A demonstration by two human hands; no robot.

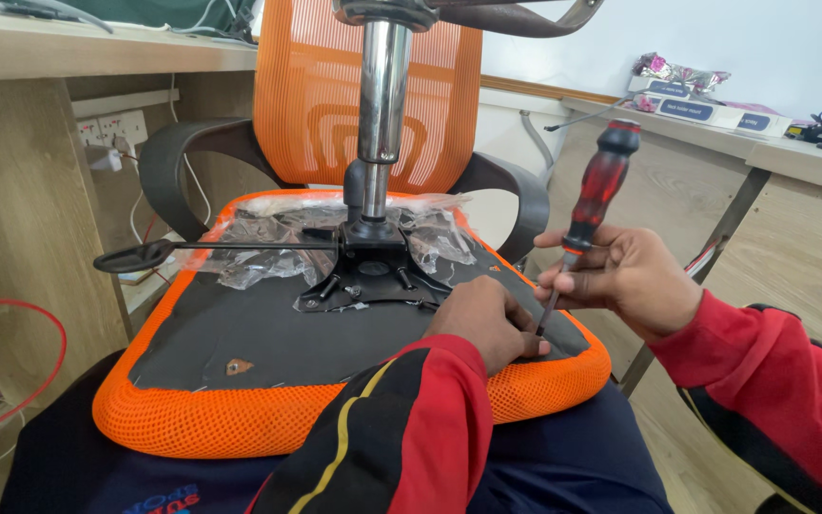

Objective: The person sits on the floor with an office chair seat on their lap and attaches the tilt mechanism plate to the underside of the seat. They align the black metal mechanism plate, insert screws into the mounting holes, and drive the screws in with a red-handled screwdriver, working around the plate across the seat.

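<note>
Screwdriver [594,195] work is going on at the underside of an orange mesh chair seat [192,419], which lies upside down across the person's lap. The right hand [625,281] grips the screwdriver low on its red and black handle, fingers closed around it, with the shaft slanting down to the black underside of the seat near its right edge. The left hand [487,319] rests on that same spot, fingers curled around the tip; whether it pinches a screw there is hidden.

At the middle of the seat sits the black metal plate [368,276] with loose bolts standing in it, a chrome column [382,95] rising from it, a long lever [202,249] pointing left, and crumpled clear plastic wrap [268,243] around it. The orange backrest [335,95] and dark armrests [178,162] stand behind, between wooden desks [30,190].

To drive well here, the shaft probably wants to be brought more upright over the screw, pressed firmly down while turning, with the left fingers steadying the tip only until the thread bites, and the seat held from rocking on the knees.
</note>
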